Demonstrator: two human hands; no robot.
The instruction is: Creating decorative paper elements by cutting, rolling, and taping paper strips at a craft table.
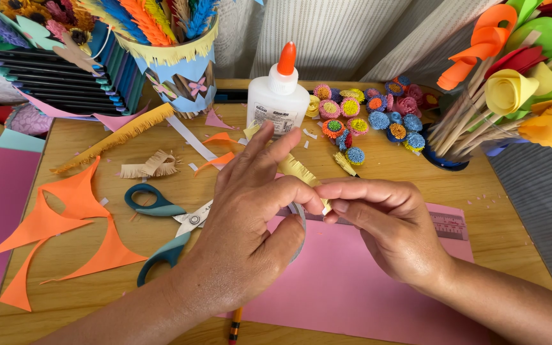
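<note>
My left hand [250, 223] and my right hand [384, 223] meet at the middle of the wooden table [480, 191]. Together they pinch a yellow fringed paper strip [298, 169] between thumbs and forefingers. The strip runs up and to the left from the fingertips, and its lower end is hidden behind my fingers. A pink paper sheet [346, 281] lies under both hands. A ruler [445, 223] lies across it behind my right hand.
Teal-handled scissors [167, 230] lie left of my left hand, beside orange paper scraps [65, 223]. A white glue bottle with an orange cap [279, 96] stands at the back, next to several small rolled paper flowers [372, 118]. Paper flowers on sticks [519, 83] stand at the right.
</note>
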